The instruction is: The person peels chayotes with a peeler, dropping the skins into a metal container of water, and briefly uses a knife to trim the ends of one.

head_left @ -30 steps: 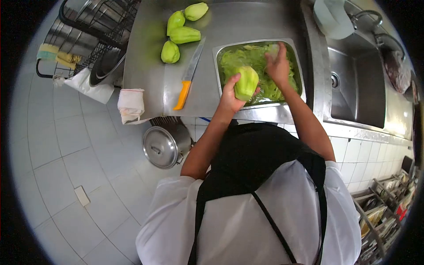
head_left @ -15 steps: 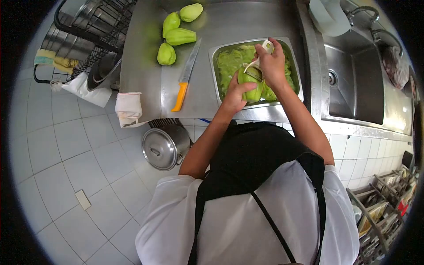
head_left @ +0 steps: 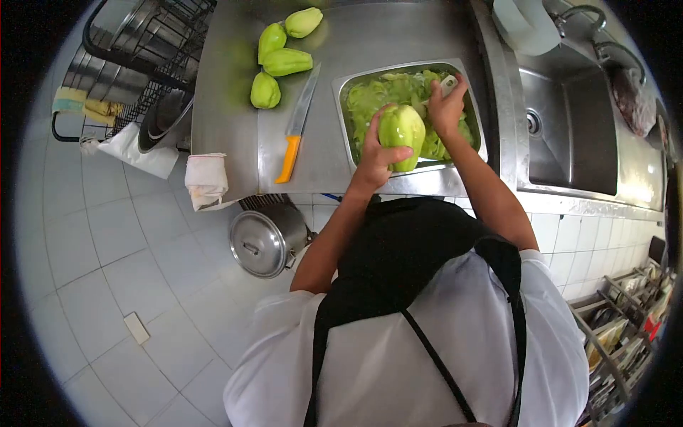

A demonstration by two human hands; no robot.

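Mid-peeling, your left hand (head_left: pixel 375 153) grips a chayote (head_left: pixel 400 132) over the tray (head_left: pixel 341 92); your right hand (head_left: pixel 447 108), clasping the peeler (head_left: pixel 447 83), probably must next meet its skin.

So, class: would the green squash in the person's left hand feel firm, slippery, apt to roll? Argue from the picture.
Probably firm: the squash shows no denting in the grip of the left hand. Likely slippery: its surface looks pale and glossy, and the right hand holds a peeler beside it. Its rounded pear shape might roll on the steel counter.
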